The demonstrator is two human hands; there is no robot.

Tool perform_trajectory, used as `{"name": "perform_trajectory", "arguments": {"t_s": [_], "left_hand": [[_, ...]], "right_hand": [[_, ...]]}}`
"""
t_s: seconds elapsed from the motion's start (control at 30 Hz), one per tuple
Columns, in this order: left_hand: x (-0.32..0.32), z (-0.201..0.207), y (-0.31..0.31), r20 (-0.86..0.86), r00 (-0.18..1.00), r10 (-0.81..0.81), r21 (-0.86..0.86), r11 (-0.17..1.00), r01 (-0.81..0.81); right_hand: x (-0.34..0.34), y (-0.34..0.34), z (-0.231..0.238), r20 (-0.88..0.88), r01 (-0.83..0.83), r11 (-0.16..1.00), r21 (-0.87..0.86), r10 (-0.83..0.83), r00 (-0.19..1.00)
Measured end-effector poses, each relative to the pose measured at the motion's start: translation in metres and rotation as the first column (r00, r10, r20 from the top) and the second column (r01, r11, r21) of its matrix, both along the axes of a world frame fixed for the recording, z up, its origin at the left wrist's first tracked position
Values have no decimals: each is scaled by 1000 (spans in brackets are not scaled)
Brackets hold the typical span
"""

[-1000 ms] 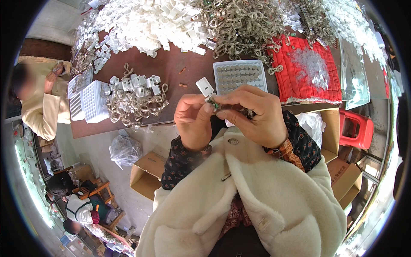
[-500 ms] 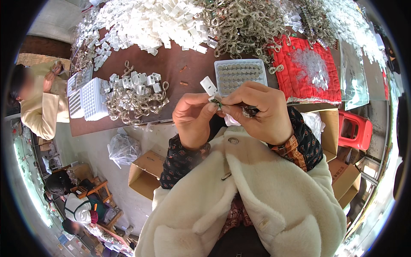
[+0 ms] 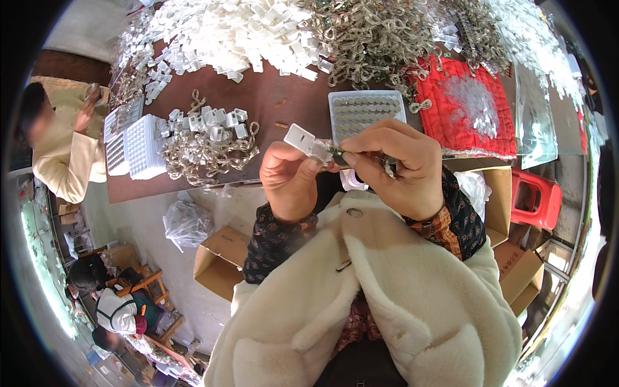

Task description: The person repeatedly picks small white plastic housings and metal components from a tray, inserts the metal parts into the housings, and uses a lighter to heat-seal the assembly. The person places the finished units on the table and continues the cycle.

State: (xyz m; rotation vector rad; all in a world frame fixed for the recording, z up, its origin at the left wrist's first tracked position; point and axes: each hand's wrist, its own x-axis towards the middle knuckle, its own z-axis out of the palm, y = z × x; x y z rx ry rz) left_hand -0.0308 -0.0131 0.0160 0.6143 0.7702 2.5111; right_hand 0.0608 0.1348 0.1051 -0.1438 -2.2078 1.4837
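Observation:
My left hand [image 3: 290, 187] is closed, pinching a small white plastic case [image 3: 300, 139] with a dark slot between thumb and forefinger. From the right, my right hand [image 3: 406, 171] is closed on a small green circuit board [image 3: 336, 155], held at the case's open end. A bit of coiled clear wire [image 3: 389, 168] shows beneath my right fingers. Whether the board sits inside the case or only touches it, I cannot tell. Just beyond my hands is a white tray [image 3: 333, 106] with rows of round silvery cells.
White cases [image 3: 245, 32] and coiled wire bundles [image 3: 374, 39] lie heaped at the table's far side. A finished-looking pile [image 3: 209, 145] and stacked trays [image 3: 145, 148] are left. Clear pieces rest on red cloth [image 3: 429, 122]. Cardboard boxes [image 3: 222, 258], a red stool [image 3: 536, 197] and a co-worker [image 3: 64, 142] are around.
The white case has tilted over to the left in my left hand, and the green board shows more at its end. My right hand has shifted slightly right.

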Motion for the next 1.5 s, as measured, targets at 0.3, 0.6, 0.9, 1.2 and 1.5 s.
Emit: {"name": "perform_trajectory", "arguments": {"t_s": [0.3,0.6,0.9,1.2,1.5], "left_hand": [[7,5,-2,-83,986,145,-16,989,-147],[4,4,-5,-120,991,56,37,998,-52],[3,2,-4,-159,977,139,84,988,-127],[3,4,-10,-307,930,204,-5,976,-216],[5,7,-9,73,997,-15,80,997,9]], "right_hand": [[2,-14,-3,-113,-27,967,255,57,992],[1,-8,-2,-36,-131,979,-158,127,991],[1,-14,1,-54,-105,991,-86,101,993],[2,-31,8,-111,33,994,108,-21,994],[1,-20,3,-77,-40,981,-188,26,997]]}}
